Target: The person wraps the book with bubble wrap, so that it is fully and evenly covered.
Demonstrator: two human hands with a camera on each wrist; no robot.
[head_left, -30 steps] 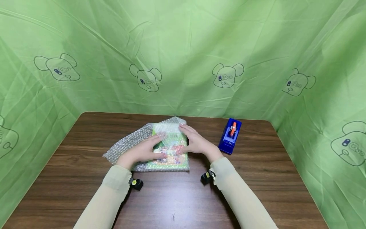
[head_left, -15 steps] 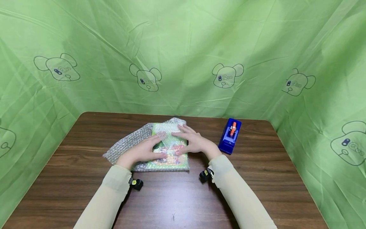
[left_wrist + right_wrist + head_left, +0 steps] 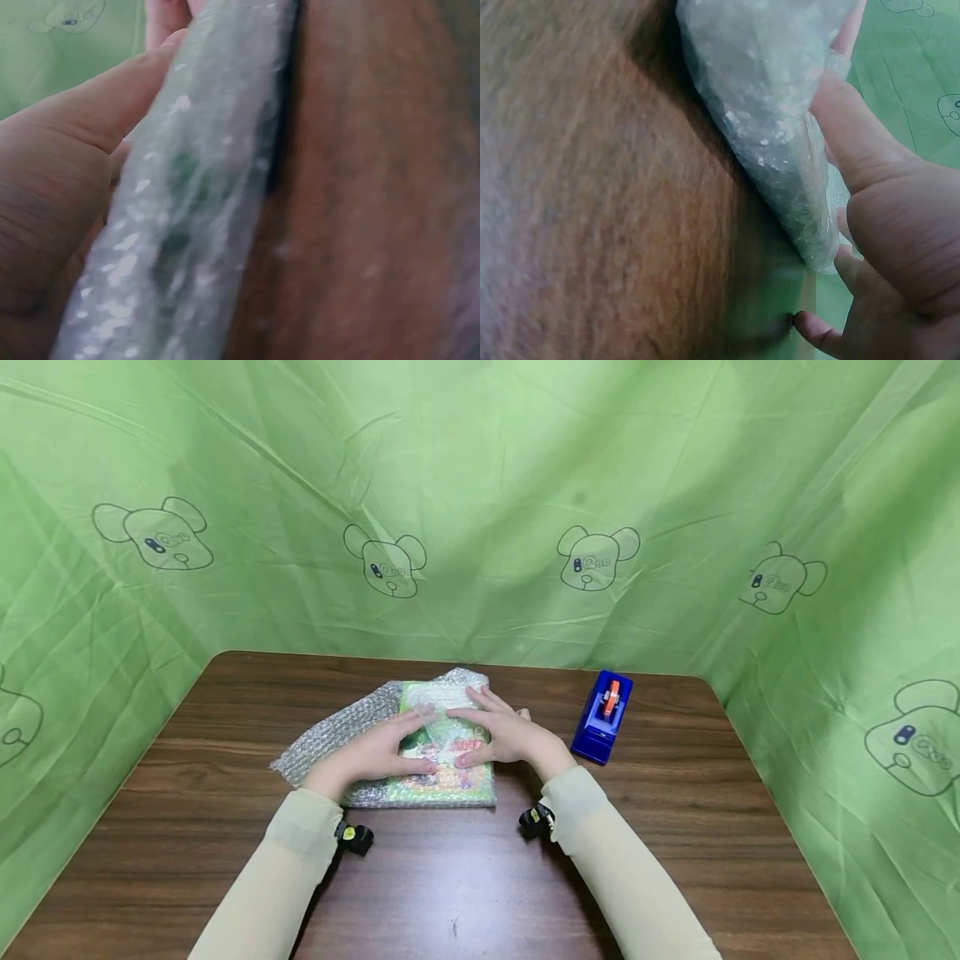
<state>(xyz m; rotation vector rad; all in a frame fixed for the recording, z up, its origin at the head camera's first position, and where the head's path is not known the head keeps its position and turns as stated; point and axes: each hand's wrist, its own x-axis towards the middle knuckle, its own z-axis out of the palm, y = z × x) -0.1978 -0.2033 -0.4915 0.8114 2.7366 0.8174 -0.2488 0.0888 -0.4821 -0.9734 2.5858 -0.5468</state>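
Note:
A flat green item with colourful printed pictures (image 3: pixel 450 789), like a book or a thin box, lies on the table under bubble wrap (image 3: pixel 337 731). My left hand (image 3: pixel 375 753) rests on the left part of the package, fingers stretched across the wrap and thumb toward its middle. From the right, my right hand (image 3: pixel 513 737) lies over the package with spread fingers, its thumb touching the printed face through the wrap. In the left wrist view the bubble wrap (image 3: pixel 187 195) stands close beside the thumb. The right wrist view shows my thumb against the wrap's edge (image 3: pixel 772 120).
A blue tape dispenser (image 3: pixel 597 727) with an orange roll (image 3: pixel 612 693) stands right of the package. A loose tail of wrap spreads left on the dark wooden table (image 3: pixel 675 827). Green cloth (image 3: pixel 480 510) printed with bear heads hangs behind and at the sides.
My right hand's fingers have slid left and inward from the package's upper right edge onto its top. The left hand stays in place, and the package has hardly moved.

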